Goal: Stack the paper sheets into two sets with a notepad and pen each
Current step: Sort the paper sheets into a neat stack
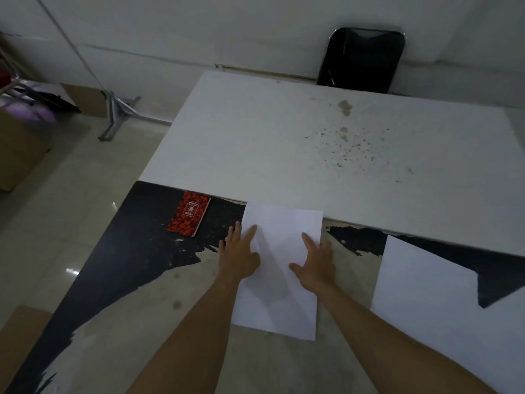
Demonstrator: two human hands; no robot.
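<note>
A white paper sheet lies flat on the worn black table in front of me. My left hand rests palm down on the sheet's left edge, fingers spread. On its right side my right hand presses flat, fingers apart. A red notepad lies to the left of the sheet, near the table's far edge, untouched. More white paper lies at the right, partly out of frame. No pen is visible.
A white table with brown stains adjoins the black one at the back. A black chair stands behind it against the wall. Cardboard boxes and a metal stand are on the floor at the left.
</note>
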